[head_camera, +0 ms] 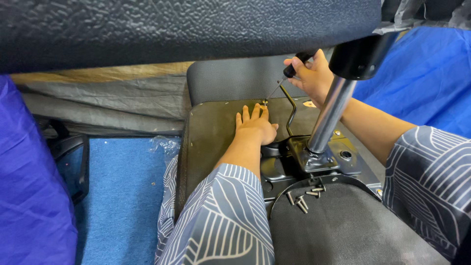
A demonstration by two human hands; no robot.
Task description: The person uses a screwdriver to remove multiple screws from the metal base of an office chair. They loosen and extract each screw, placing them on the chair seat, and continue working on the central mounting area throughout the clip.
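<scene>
— Where are the hands?

— My left hand (255, 126) lies flat and released on the dark underside of the chair seat (211, 132), fingertips (265, 110) just beside the screw (264, 102) near the seat's far edge. My right hand (314, 73) is clenched round the black handle of the screwdriver (289, 72); the thin shaft slants down and its tip meets that screw.

— Which step?

— Driving a screw into the seat underside, I judge. Whether it is seated or only started, I cannot tell; the head is too small.

— What lies around?

— The chrome gas-lift column (331, 113) rises from the black tilt mechanism (319, 157), between my arms. Loose screws (306, 195) lie on the mesh panel (343, 225) near me.

— What does the next move call for?

— Keeping the tip in the slot and pressing down along the shaft, left fingers steadying beside it.
</scene>
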